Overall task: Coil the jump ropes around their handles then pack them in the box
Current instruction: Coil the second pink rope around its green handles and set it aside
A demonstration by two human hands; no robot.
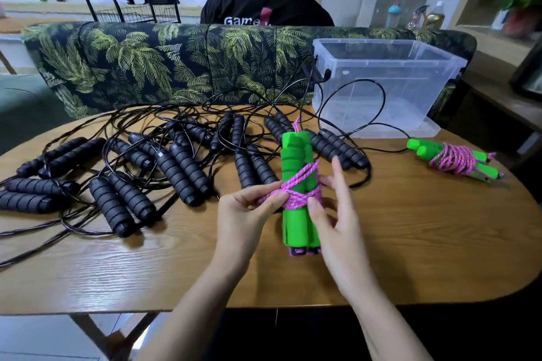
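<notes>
Green foam handles (296, 155), paired and held upright above the table (410, 243), have pink rope (296, 198) coiled round their middle. Of our hands, the left hand (249, 214) pinches a strand of that rope beside the handles, while the right hand (337, 214) is released, thumb against the coil and fingers spread. Black jump ropes (181, 167) sprawl tangled over the table's left and middle, one cord looping in front of the clear box (387, 67) at the far right, and a second coiled green bundle (454, 160) lies near it.
</notes>
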